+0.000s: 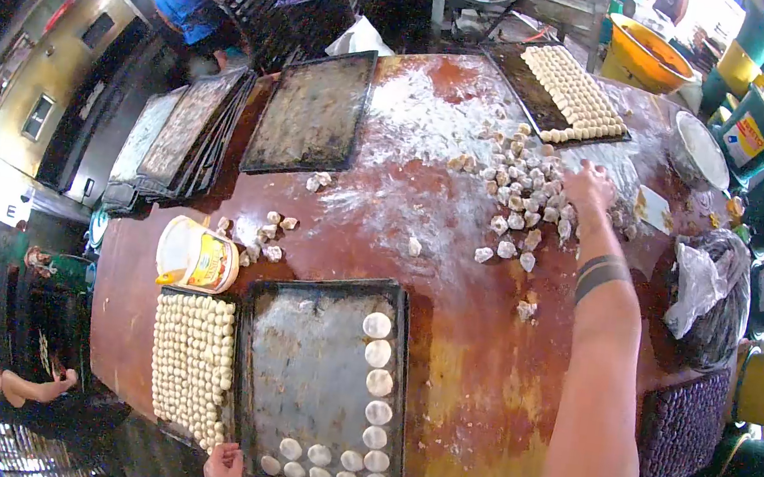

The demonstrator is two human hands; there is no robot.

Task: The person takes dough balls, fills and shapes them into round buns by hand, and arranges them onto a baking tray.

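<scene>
My left hand (pixel 224 475) is at the near corner of a tray packed with small pale dough balls (pixel 192 358). Its fingers are curled together against the last balls; what they pinch is hidden. Beside it lies a dark baking tray (pixel 318 374) with flattened dough rounds (pixel 380 383) along its right and near edges. My right hand (pixel 591 186) reaches far across the table to a heap of floured brownish lumps (pixel 526 194). Its fingers are bent down at the heap's right side, and I cannot see what is in them.
A white tub (pixel 199 256) stands behind the dough-ball tray. Across the floury table (pixel 471 364) are a bare tray (pixel 310 113), stacked trays (pixel 187 134) and a tray of dough pieces (pixel 572 90). A plastic bag (pixel 714 289) and metal bowl (pixel 700 152) sit right. A person (pixel 191 10) stands far left.
</scene>
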